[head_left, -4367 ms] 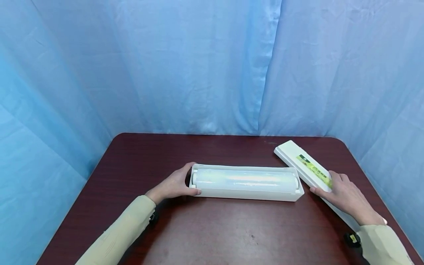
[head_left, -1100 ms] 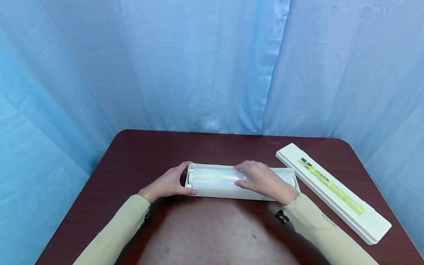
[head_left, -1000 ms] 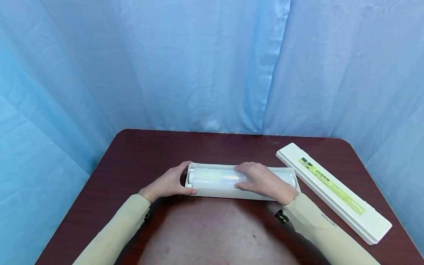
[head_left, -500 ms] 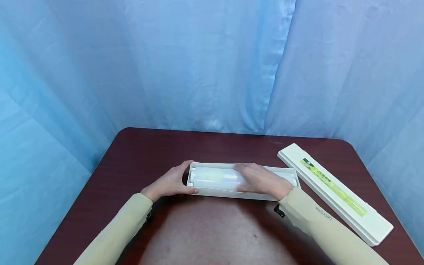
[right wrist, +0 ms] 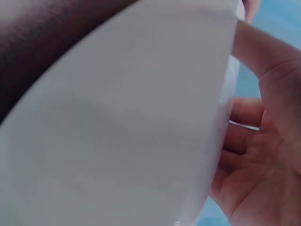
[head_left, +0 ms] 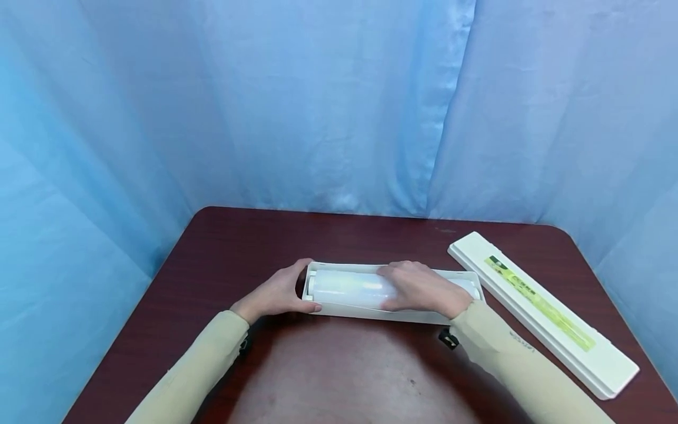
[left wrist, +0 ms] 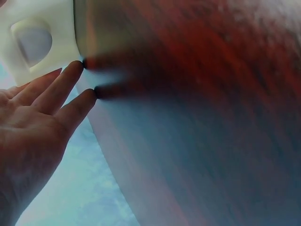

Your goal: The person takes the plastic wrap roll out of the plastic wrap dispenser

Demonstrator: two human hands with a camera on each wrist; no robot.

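Note:
In the head view a long white box point(head_left: 365, 310) lies on the table with a roll of clear plastic wrap point(head_left: 344, 287) inside it. My left hand point(head_left: 275, 292) grips the box's left end, thumb on the front wall and fingers round the back corner. In the left wrist view those fingers point(left wrist: 66, 94) reach along the box's end wall, beside a rounded recess. My right hand point(head_left: 421, 288) holds the roll right of its middle, fingers over the far side and thumb down between roll and front wall. The right wrist view shows its fingers point(right wrist: 240, 139) curled behind the box wall.
The white lid point(head_left: 609, 368) with a green and yellow label lies slantwise on the right of the dark red table point(head_left: 254, 235), its far end near the box's right end. Blue curtains point(head_left: 318, 118) hang behind and beside the table.
My right hand has left the lid at the right and moved over to the roll. Its thumb has since sunk behind the front wall. The left hand keeps its hold on the box.

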